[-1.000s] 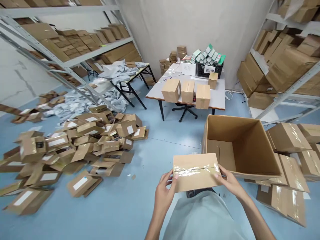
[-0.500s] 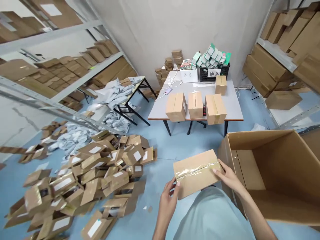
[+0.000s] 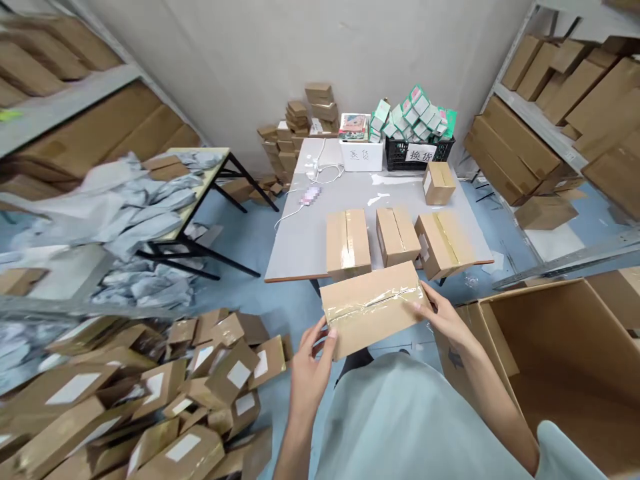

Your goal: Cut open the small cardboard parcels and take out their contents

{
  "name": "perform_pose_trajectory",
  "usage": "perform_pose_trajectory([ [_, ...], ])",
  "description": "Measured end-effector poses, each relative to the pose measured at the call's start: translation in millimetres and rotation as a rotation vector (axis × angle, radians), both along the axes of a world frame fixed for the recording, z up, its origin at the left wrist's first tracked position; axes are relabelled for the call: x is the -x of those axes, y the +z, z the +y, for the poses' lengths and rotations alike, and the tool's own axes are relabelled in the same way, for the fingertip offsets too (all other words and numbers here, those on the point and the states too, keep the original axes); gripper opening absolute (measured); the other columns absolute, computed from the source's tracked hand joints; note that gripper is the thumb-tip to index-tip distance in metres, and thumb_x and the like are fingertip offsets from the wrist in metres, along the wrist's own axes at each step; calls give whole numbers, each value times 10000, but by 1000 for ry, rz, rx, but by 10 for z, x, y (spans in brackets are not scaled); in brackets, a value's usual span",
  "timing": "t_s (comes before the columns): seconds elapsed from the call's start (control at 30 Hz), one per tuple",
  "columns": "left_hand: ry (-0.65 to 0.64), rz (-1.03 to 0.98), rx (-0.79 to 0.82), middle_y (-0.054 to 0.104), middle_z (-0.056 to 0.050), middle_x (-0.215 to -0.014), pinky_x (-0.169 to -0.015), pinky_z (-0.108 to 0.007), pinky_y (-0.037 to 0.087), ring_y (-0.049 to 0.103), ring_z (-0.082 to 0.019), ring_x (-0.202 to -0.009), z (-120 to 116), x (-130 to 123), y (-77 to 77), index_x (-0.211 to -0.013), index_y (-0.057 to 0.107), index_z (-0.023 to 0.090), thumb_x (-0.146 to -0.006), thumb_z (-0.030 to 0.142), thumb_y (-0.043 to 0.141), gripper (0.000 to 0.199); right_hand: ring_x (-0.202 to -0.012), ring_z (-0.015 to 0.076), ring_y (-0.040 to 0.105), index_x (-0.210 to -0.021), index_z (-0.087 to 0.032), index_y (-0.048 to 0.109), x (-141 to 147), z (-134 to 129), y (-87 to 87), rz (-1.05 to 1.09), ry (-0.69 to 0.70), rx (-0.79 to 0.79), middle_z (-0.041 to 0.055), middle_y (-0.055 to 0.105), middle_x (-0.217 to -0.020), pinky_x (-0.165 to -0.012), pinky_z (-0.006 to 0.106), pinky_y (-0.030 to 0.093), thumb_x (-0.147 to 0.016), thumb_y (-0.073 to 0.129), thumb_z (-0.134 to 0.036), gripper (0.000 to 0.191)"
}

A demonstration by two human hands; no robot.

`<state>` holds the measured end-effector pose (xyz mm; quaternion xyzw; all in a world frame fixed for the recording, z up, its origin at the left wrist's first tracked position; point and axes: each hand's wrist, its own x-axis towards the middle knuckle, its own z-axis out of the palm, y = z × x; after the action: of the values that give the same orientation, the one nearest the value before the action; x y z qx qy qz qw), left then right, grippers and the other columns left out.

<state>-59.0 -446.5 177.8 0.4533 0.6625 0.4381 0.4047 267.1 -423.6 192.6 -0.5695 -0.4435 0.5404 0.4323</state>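
Note:
A brown cardboard box (image 3: 373, 313), its top seam sealed with shiny clear tape, is held between my two hands in front of my body. My left hand (image 3: 313, 360) grips its left end, thumb on top near the corner. At the right end, my right hand (image 3: 443, 317) is closed on the box with the thumb over the top. Just beyond it, along the front of the grey table (image 3: 310, 247), stand three closed cartons: a left one (image 3: 349, 241), a middle one (image 3: 397, 233) and a right one (image 3: 445, 243).
A large open carton (image 3: 565, 347) stands at my right. Many discarded boxes (image 3: 185, 393) cover the floor at left. A smaller box (image 3: 439, 183), white bin (image 3: 361, 157) and black crate (image 3: 397, 159) sit on the table. A side table (image 3: 200, 193) bears grey bags. Shelves flank both sides.
I have come closer to the table, carrying the box in both hands. The box now overlaps the table's front edge in view, and the large open carton has shifted right and down.

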Motion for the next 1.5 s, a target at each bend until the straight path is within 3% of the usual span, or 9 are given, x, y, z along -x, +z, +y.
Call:
perform_pose_trajectory([
  [0.27,-263,25,-29,745,-136,-1415,-1083,-452,648,768,-303,-1225,1450,656,244,-1381,803,224,-963,809,668,731,-1682,387,467,-1673,-313,622,655,600,369,-33,-158,74,63,537,-1776,-1421,591,346,-873,889,-755,953],
  [0.5,-370,167,-45,726,-152,-1438,-1187,-530,555,709,-356,-1346,2422,576,283,-1449,747,218,-1005,717,612,682,-1687,391,458,-1735,-327,539,785,1133,387,-42,-223,75,71,505,-1802,-1415,597,357,-862,899,-757,1037],
  [0.77,-437,428,-196,760,-157,-1306,-1145,-537,564,709,-376,-1273,3625,-292,590,-1483,724,202,-1043,634,573,635,-1720,371,402,-1759,-329,496,127,1940,286,80,-277,4,53,424,-1848,-1430,598,334,-894,899,-713,1028],
  [0.93,-541,646,-358,764,-148,-1306,-1157,-526,545,683,-381,-1260,4920,-1173,1112,-1482,711,198,-1019,542,592,589,-1703,340,440,-1743,-307,509,-480,2799,372,236,-320,-107,69,482,-1818,-1416,544,385,-904,913,-654,994],
  [1.03,-604,808,-378,758,-154,-1331,-1182,-520,515,666,-381,-1296,5850,-1845,1256,-1491,688,182,-1002,406,586,547,-1662,324,504,-1657,-297,586,-758,3374,178,311,-388,-137,96,580,-1746,-1416,535,380,-883,934,-618,907],
  [1.13,-618,996,-317,731,-206,-1375,-1282,-599,387,640,-414,-1346,6665,-2559,1106,-1434,701,147,-1005,293,590,466,-1612,339,560,-1506,-271,666,-884,3965,-250,381,-493,-105,128,672,-1645,-1399,559,395,-839,937,-629,804],
  [1.23,-656,1119,-187,676,-260,-1423,-1292,-599,339,594,-433,-1392,7236,-3189,712,-1360,727,100,-989,240,630,408,-1571,377,590,-1402,-247,670,-893,4526,-754,444,-604,16,161,703,-1586,-1354,582,448,-711,960,-685,868],
  [1.37,-778,1009,-56,635,-243,-1513,-1202,-532,439,555,-411,-1410,7690,-3782,148,-1397,715,123,-951,174,647,454,-1554,411,596,-1412,-178,621,-893,5071,-1262,443,-678,134,227,678,-1582,-1342,587,457,-625,935,-748,1022],
  [1.5,-861,910,-121,654,-188,-1557,-1316,-535,360,519,-372,-1498,7939,-4114,-202,-1478,691,162,-922,98,578,571,-1589,410,560,-1531,-185,570,-882,5301,-1480,422,-662,164,228,594,-1679,-1331,571,468,-649,917,-753,1105],
])
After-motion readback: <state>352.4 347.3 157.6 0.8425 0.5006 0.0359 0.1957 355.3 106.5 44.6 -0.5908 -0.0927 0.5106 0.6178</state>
